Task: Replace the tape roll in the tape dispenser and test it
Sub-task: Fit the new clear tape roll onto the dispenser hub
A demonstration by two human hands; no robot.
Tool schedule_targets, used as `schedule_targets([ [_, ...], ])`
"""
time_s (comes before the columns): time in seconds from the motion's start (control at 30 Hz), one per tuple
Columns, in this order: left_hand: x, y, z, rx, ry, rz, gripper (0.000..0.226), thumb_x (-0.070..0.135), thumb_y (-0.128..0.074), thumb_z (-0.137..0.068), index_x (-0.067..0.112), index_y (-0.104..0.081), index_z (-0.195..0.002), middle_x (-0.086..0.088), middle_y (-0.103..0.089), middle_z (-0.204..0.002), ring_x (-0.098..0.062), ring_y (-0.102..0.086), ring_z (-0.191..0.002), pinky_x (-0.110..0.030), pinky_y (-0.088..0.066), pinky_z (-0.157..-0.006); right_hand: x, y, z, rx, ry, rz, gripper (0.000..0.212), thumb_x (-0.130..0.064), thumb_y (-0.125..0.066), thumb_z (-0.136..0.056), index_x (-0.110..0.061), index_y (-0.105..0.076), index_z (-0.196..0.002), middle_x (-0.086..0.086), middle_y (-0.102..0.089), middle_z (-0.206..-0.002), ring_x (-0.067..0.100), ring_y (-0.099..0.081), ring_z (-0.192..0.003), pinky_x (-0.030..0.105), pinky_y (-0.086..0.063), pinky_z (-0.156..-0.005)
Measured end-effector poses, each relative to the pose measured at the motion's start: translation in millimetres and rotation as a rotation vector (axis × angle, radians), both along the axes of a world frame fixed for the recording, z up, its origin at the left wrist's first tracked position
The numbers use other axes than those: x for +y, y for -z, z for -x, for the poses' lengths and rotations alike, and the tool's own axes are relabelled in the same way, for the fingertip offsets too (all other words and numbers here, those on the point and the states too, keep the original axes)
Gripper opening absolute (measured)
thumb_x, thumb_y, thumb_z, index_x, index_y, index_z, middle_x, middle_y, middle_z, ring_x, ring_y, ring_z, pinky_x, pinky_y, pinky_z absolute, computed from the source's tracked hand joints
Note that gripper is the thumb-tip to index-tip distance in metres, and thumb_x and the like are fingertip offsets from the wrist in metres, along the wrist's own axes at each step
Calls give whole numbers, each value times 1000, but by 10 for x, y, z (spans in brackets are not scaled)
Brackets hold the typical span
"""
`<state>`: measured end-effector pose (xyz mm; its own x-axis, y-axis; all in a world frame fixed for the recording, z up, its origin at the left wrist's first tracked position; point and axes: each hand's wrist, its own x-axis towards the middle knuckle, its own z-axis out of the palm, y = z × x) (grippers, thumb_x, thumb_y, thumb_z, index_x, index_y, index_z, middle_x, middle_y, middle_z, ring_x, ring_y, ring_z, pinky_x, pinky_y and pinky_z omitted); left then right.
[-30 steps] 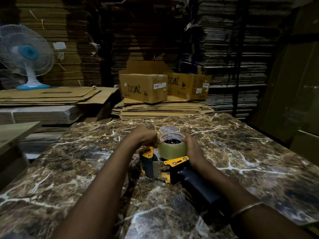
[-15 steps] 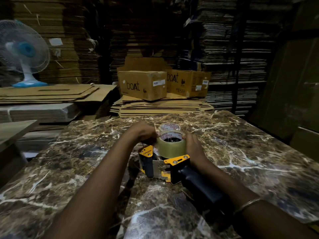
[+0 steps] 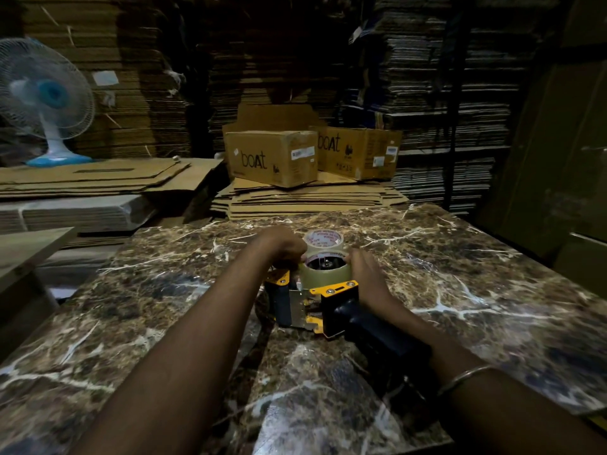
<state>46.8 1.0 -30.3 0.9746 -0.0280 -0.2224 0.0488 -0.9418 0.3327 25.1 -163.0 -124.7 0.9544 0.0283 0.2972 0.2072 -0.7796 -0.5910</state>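
A yellow and black tape dispenser (image 3: 315,302) lies on its side on the marble table (image 3: 476,290), its black handle pointing toward me. A clear tape roll (image 3: 325,274) sits on the dispenser's hub, hole facing up. My left hand (image 3: 284,249) grips the roll's left side. Against the roll's right side and the dispenser frame rests my right hand (image 3: 366,274), fingers curled around them. A second roll (image 3: 323,239) with a white printed core lies on the table just behind.
Beyond the table's far edge, two "boat" cardboard boxes (image 3: 272,157) stand on flattened cartons (image 3: 308,198). A white and blue fan (image 3: 46,100) stands at the far left on more cardboard. Tall cardboard stacks fill the background. A wooden board (image 3: 29,251) juts in at left.
Both hands stay on the roll and dispenser; the roll sits a little lower on the hub. The view has tilted slightly.
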Motion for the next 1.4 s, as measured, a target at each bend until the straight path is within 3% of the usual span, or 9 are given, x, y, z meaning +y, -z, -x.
schedule_targets([
  [0.33,-24,34,-59,48,-22,-45,28,29,-58,-97,12,-56,-75,-3,-58,-79,-14,-53,-65,-30,-46,-67,-56,32,20,37,-50,99,6,-26,-50,-100,-20,-49,-102,4,-53,-114,27,-53,-111,36,-45,-86],
  [0.43,-29,62,-49,19,-46,-72,26,29,-60,-94,12,-55,-74,-3,-57,-77,-14,-52,-62,-27,-40,-55,-107,24,42,72,-100,189,46,-47,-56,-93,-11,-46,-120,13,-50,-134,29,-50,-123,49,-42,-102],
  [0.53,-39,63,9,-34,-77,-56,23,20,-60,-90,11,-56,-69,-3,-57,-69,-15,-51,-55,-27,-41,-51,-129,-52,130,61,-195,148,123,-99,-39,-43,-8,-46,-125,11,-48,-136,27,-46,-128,52,-38,-106],
  [0.67,18,160,86,-139,-107,2,29,31,-63,-89,12,-59,-67,-2,-59,-71,-14,-53,-60,-27,-45,-59,-144,-35,167,52,-197,156,149,-107,-19,-23,-7,-46,-129,10,-48,-137,28,-48,-126,53,-37,-107],
  [0.77,105,278,109,-212,-173,177,32,42,-74,-80,11,-70,-71,-2,-67,-71,-19,-62,-66,-37,-53,-83,-142,-30,159,50,-175,214,109,-86,-43,-54,-6,-48,-126,13,-50,-134,31,-51,-122,50,-40,-102],
  [0.87,203,334,218,-273,-175,336,27,39,-79,-78,12,-76,-77,-4,-73,-74,-18,-63,-63,-36,-55,-75,-146,38,133,-27,-150,238,46,-42,-44,-92,-5,-52,-118,17,-52,-129,35,-54,-118,47,-43,-97],
  [1.03,318,470,499,-359,-238,356,59,77,-57,-74,20,-72,-67,2,-69,-69,-22,-68,-73,-41,-57,-82,-135,65,96,-44,-135,277,28,-24,-49,-98,-7,-52,-120,17,-52,-130,35,-55,-118,46,-45,-96],
  [1.13,391,521,599,-394,-292,580,62,77,-51,-80,23,-77,-95,1,-71,-91,-23,-68,-89,-41,-53,-87,-130,86,57,-42,-140,239,28,-26,-47,-98,-8,-54,-118,15,-54,-128,33,-55,-116,45,-45,-96],
  [1.4,659,343,835,-37,-18,752,43,15,-77,-81,27,-61,-119,-4,-61,-100,-18,-59,-84,-30,-47,-73,-42,-157,154,-21,-25,-807,12,-17,-50,-99,-17,-62,-97,-7,-65,-91,12,-62,-83,20,-49,-61],
])
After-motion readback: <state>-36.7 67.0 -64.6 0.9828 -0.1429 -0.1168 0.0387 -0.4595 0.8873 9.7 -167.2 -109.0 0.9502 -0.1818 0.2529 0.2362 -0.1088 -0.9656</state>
